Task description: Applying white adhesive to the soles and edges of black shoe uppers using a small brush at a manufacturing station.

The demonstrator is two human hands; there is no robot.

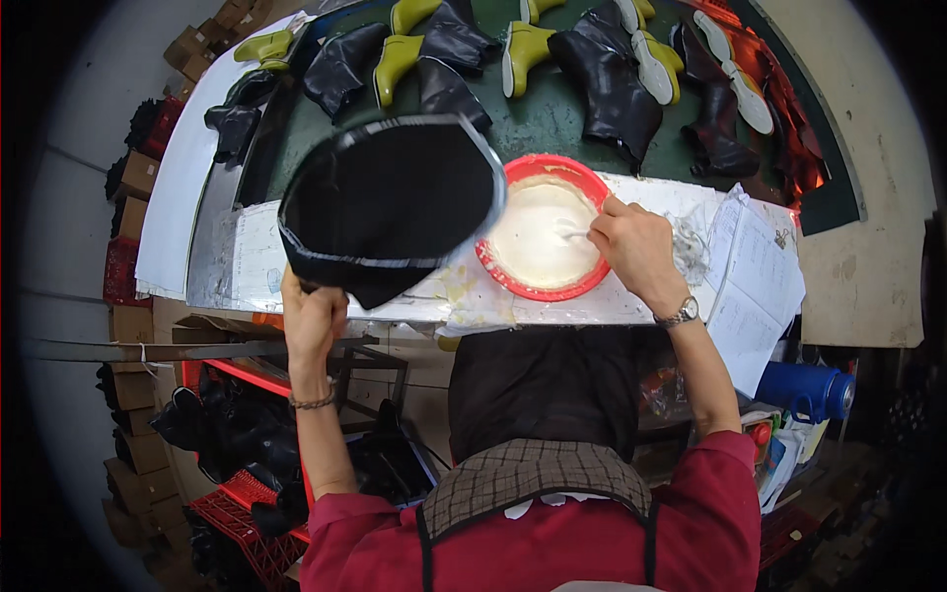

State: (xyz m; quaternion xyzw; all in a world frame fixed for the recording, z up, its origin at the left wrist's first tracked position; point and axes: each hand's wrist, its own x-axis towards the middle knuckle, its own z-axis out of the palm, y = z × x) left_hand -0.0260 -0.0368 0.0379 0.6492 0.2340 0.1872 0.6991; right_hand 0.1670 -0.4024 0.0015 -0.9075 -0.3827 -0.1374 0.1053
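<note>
The left hand (314, 321) is raised over the near edge of the desk (552, 118), its grip pressed tight around the lower end of a black boot upper (390, 202) (a flat, rounded piece with a pale grey rim), which it holds up and tilted so the broad part hangs above the desk's left half. Just to the right of that piece, a red bowl (541, 288) of whitish paste stands near the desk's front edge on stained white paper (258, 252). The right hand (636, 247) hovers at the bowl's right rim, fingers pinching a thin brush or stick (574, 235) whose tip dips into the paste; what kind of tool it is cannot be told. A wristwatch (681, 315) sits on that wrist and a bracelet (313, 402) on the left. Along the far edge of the desk lie black boots with yellow-green soles (523, 49). At the right edge, a sheaf of printed papers (755, 281) hangs over the corner.
</note>
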